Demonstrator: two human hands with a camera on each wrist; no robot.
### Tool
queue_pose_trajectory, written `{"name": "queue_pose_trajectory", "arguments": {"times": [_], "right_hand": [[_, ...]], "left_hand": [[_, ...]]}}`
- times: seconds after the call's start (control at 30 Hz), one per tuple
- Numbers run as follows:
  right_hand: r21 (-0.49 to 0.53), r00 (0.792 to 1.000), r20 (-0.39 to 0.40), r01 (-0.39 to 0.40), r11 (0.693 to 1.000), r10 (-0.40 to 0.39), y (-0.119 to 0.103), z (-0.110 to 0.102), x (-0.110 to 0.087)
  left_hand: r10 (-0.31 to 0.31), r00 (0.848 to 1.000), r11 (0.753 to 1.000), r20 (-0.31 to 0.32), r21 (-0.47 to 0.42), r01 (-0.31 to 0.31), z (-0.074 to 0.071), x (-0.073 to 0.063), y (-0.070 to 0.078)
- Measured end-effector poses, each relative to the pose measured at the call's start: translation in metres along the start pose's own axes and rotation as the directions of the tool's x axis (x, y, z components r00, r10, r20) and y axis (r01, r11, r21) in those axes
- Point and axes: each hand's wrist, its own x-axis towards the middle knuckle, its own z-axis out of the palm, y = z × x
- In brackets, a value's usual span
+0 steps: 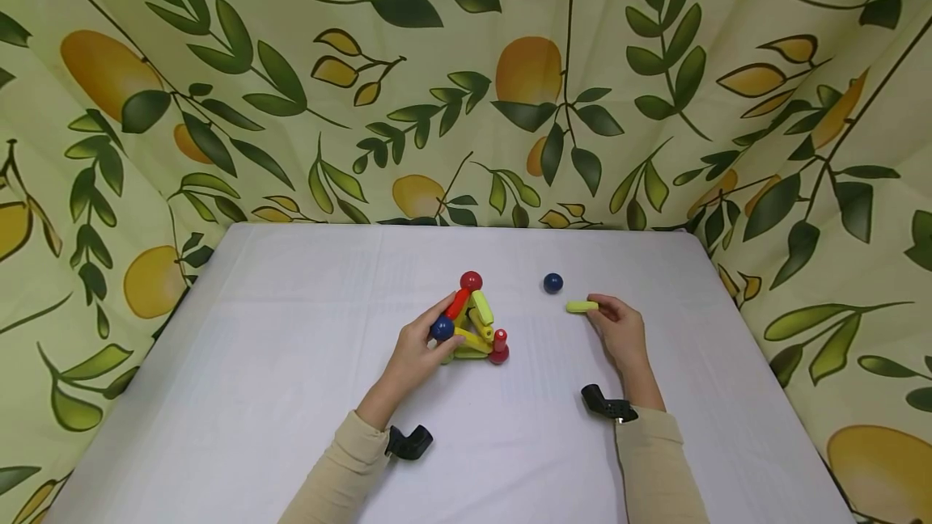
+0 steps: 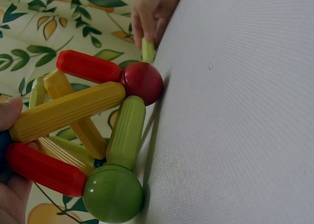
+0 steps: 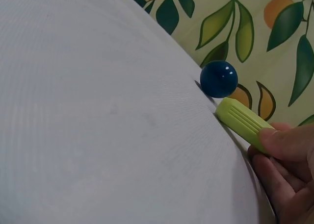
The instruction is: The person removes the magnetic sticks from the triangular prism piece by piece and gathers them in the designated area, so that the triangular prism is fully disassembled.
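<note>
A frame of magnetic rods and balls stands on the white tabletop, its rods red, yellow and light green. My left hand grips this frame at a blue ball. One red ball is at its far corner; another red ball sits at the near right with a short red rod sticking up from it. A green ball shows low in the left wrist view. Right of the frame, my right hand pinches a light green magnetic rod by one end.
A loose blue ball lies on the white-covered table, just beyond the light green rod. Patterned cloth with fruit and leaves hangs behind the table and along both sides.
</note>
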Motion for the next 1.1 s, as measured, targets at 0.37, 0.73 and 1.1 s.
{"name": "queue_pose_trajectory", "arguments": {"times": [0.37, 0.73, 1.1], "right_hand": [[-0.112, 0.998, 0.012, 0.06, 0.992, -0.059, 0.0, 0.001, 0.001], [-0.1, 0.997, 0.052, 0.056, 0.993, -0.051, -0.004, 0.0, -0.002], [-0.052, 0.983, -0.006, 0.185, 0.981, -0.185, -0.014, 0.0, -0.011]], "left_hand": [[0.009, 1.0, 1.0, -0.008, 0.0, -0.009, 0.001, -0.001, 0.001], [-0.007, 1.0, 1.0, 0.003, -0.007, 0.007, 0.0, 0.0, 0.001], [-0.02, 1.0, 1.0, 0.012, -0.007, 0.02, -0.001, 0.0, 0.002]]}}
